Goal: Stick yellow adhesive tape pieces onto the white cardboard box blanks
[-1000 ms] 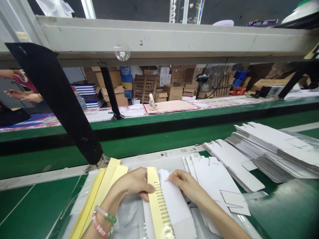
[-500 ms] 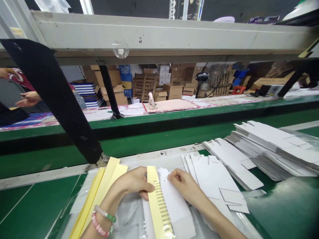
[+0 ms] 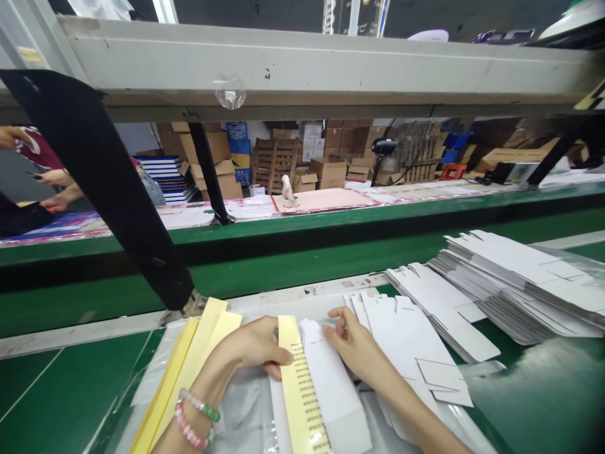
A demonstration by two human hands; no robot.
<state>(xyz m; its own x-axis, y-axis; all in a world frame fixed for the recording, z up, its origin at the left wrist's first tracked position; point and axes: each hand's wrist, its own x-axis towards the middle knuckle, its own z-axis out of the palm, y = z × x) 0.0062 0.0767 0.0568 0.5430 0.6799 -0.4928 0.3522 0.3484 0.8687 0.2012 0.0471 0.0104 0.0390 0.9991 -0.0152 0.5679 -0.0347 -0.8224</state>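
Observation:
My left hand (image 3: 259, 347), with two beaded bracelets at the wrist, pinches a yellow strip (image 3: 302, 391) that bears rows of small dark labels. Right of the strip lies a narrow folded white carton (image 3: 335, 384), with a small dark mark near its top. My right hand (image 3: 348, 340) is over the carton's upper right side, thumb and fingers apart, holding nothing visible. More yellow strips (image 3: 208, 340) lie left, partly behind my left forearm. Flat white cartons (image 3: 401, 334) fan out beside my right forearm.
Stacks of flat white cartons (image 3: 520, 265) lie at the right on the green surface (image 3: 558, 378). A black slanted post (image 3: 118, 202) stands at the left, under a pale shelf beam (image 3: 302, 69). A person's hands (image 3: 57, 189) show behind the post.
My right hand has opened and lifted slightly up and right off the white carton. My left hand keeps its grip on the yellow strip. The other person's hands have shifted.

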